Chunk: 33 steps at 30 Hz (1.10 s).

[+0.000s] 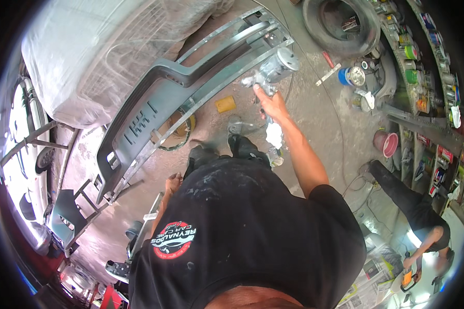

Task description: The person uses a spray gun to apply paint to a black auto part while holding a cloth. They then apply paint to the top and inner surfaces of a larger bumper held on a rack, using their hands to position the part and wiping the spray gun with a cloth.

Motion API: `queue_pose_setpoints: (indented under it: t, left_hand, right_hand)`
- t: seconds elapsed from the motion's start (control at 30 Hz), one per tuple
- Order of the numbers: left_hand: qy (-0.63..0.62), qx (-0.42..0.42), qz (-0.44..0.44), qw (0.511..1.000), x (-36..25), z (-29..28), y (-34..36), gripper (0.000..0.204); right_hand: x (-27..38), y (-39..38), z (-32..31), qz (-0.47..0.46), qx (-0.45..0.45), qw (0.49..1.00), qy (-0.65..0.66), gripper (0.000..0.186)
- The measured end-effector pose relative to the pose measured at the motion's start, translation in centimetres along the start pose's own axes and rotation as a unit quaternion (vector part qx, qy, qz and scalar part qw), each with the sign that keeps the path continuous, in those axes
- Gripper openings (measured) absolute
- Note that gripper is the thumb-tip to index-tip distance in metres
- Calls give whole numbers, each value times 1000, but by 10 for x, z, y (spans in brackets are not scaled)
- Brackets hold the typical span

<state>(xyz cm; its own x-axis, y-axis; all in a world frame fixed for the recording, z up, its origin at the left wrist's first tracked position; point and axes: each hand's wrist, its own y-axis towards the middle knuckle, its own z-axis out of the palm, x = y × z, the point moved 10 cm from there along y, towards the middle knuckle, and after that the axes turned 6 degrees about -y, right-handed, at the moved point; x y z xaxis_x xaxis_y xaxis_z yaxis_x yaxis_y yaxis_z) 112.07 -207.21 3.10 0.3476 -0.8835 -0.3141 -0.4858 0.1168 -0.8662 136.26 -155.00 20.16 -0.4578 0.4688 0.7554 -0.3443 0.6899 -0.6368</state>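
Note:
My right hand (274,107) is wrapped round the grip of a spray gun (279,66) with a round metal cup. I hold it out in front of me, near the right end of a long grey car bumper (142,110). The bumper rests on a metal frame stand (191,110) and stretches down to the left. Beside my left hip hangs my left hand (174,183), apart from the bumper. Its fingers are too small and partly turned away to make out. White paper or cloth (274,135) shows just below the gun's grip.
A plastic-covered car (82,67) stands behind the bumper. Tires (340,26), a blue can (351,76) and a red bucket (385,142) sit to the right by shelves of cans (412,77). A hose (340,123) crosses the floor. Another person (423,221) works at the lower right.

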Motion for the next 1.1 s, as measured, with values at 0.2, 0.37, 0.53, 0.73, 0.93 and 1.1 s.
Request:
queue_pose_setpoints:
  t: [0.2,0.37,0.53,0.73,0.93,1.1]
  left_hand:
    - [93,48,84,991,-62,27,3,48]
    - [-90,33,62,993,-81,23,-1,47]
    - [-87,25,57,994,-77,13,2,47]
    - [78,62,65,993,-63,10,24,45]
    - [-5,43,131,990,-22,-27,93,48]
    - [78,105,135,982,-100,-23,59,42]
  right_hand:
    - [18,3,-52,-17,-197,976,-89,46]
    - [11,18,-62,-77,-247,953,-158,50]
    - [20,-3,-24,-69,-169,964,-195,52]
    - [4,-30,42,-103,-48,964,-239,49]
    - [13,-58,76,-49,50,989,-131,47]
    - [-3,-58,45,-50,-149,978,-135,47]
